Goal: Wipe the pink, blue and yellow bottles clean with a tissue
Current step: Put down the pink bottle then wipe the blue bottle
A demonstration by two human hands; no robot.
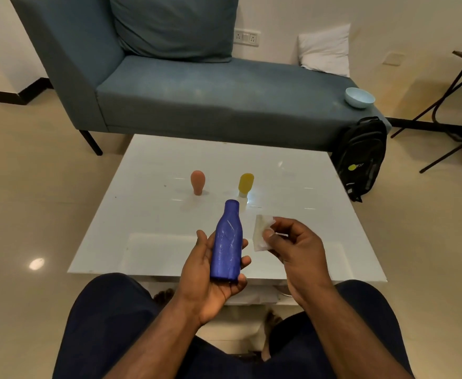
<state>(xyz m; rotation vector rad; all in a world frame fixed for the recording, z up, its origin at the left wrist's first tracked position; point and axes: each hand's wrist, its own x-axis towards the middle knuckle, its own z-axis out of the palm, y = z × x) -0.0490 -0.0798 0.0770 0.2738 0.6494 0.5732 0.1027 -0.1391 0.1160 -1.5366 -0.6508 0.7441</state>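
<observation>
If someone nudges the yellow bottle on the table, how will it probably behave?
The yellow bottle seems to stand on its narrow cap end, wide body up, so it probably tips easily. The white table looks glossy, so it may also slide.

The left hand (213,272) cradles the blue bottle (227,242) above the white desk (153,214), neck pointing away. Just beside it, the right hand (292,242) pinches a folded tissue (261,228). The pink bottle (197,181) and yellow bottle (245,184) stand farther back.

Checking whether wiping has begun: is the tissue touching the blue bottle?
Apart. The head view shows white table between the tissue, held in the right hand, and the blue bottle in the left hand.
</observation>
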